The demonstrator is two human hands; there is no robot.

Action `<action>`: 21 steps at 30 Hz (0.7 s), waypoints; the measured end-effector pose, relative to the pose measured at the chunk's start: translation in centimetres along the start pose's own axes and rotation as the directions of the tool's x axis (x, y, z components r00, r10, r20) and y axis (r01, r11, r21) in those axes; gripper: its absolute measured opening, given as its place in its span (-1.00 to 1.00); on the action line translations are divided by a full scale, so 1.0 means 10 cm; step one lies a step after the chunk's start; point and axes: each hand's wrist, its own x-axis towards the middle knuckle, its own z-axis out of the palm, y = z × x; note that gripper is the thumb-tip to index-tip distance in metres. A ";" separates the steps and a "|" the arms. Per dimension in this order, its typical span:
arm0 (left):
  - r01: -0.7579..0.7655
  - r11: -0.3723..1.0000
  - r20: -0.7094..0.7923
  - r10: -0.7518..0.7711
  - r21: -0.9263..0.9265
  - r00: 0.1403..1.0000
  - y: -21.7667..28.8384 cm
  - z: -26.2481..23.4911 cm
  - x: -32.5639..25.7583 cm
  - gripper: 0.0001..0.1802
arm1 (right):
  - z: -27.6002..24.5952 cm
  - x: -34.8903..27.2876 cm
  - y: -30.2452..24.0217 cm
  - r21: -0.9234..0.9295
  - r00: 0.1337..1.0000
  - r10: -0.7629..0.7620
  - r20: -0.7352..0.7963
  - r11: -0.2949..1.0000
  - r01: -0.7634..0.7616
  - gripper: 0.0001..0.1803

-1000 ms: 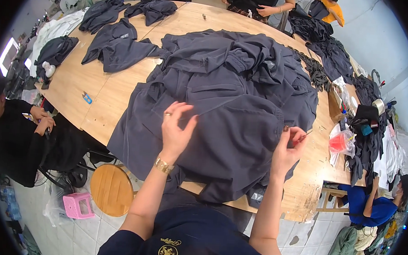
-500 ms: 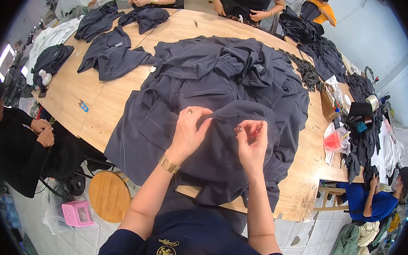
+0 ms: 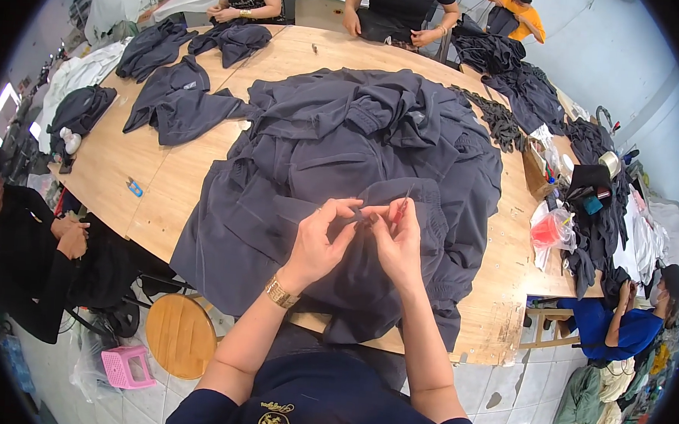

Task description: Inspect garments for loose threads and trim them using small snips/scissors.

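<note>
A large pile of dark grey garments (image 3: 331, 165) with gathered elastic edges lies on the wooden table in front of me. My left hand (image 3: 318, 240) is closed, pinching a bit of a dark grey garment (image 3: 366, 291) between thumb and fingers. Just beside it, my right hand (image 3: 397, 248) is closed too, its thumb and finger meeting at the same bit of cloth. A small red-handled tool with a thin dark point (image 3: 402, 208) sticks up from the right fingers; its exact kind is too small to tell.
Blue thread snips (image 3: 134, 188) lie on the wooden table (image 3: 167, 178) to the left. Loose garments (image 3: 179, 97) are farther back. A red drink cup (image 3: 548, 229) stands at the right among cloth. Several people sit around. A round wooden stool (image 3: 182, 334) and pink stool (image 3: 128, 366) stand lower left.
My right hand has moved left, up to my left hand, and its fingers now meet at the cloth. The red-handled tool now shows above them. The view has shifted slightly.
</note>
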 end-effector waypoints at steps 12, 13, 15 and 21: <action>-0.171 0.944 0.019 0.173 0.281 0.985 -0.01 0.02 -0.04 -0.79 | 0.06 -0.18 -0.18 -0.510 0.961 -0.274 -0.033 0.832 0.220 -0.87; -0.170 0.944 0.017 0.173 0.284 0.985 0.00 0.01 -0.04 -0.79 | 0.08 -0.18 -0.20 -0.385 0.968 -0.241 -0.073 0.902 0.195 -0.86; -0.093 0.970 0.001 0.095 0.225 0.995 0.03 0.01 -0.04 -0.83 | 0.09 -0.19 -0.22 0.001 0.966 -0.208 -0.151 0.978 0.211 -0.76; 0.050 0.989 -0.010 -0.049 0.140 0.999 0.03 -0.05 -0.02 -0.86 | -0.10 -0.23 -0.23 -0.499 0.984 -0.151 -0.096 0.863 0.083 -0.73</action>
